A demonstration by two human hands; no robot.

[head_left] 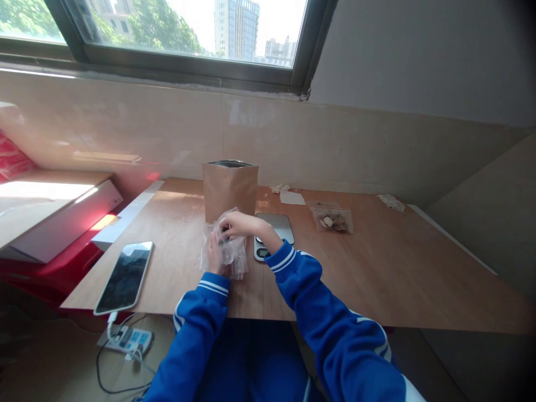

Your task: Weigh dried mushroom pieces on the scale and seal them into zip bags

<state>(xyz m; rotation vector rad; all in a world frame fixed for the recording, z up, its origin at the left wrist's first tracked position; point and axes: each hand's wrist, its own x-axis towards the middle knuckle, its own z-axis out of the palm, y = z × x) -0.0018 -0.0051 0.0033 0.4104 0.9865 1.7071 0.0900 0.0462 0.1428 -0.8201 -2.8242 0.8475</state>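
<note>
Clear plastic bags lie in a crinkled pile near the table's front edge, some with a reddish strip at the bottom. My left hand is at the left side of the pile, its fingers closed on the plastic. From the right my right hand reaches over, fingers curled and pinching the plastic at the top. Its fingertips are partly hidden. Just behind the hands stands a brown kraft pouch, upright with its top open. A kitchen scale is partly covered by my right forearm.
A zip bag with dried pieces lies to the right of the scale. White paper and crumpled tissue lie farther back. At the left, a phone is plugged into a cable leading to a power strip below the table.
</note>
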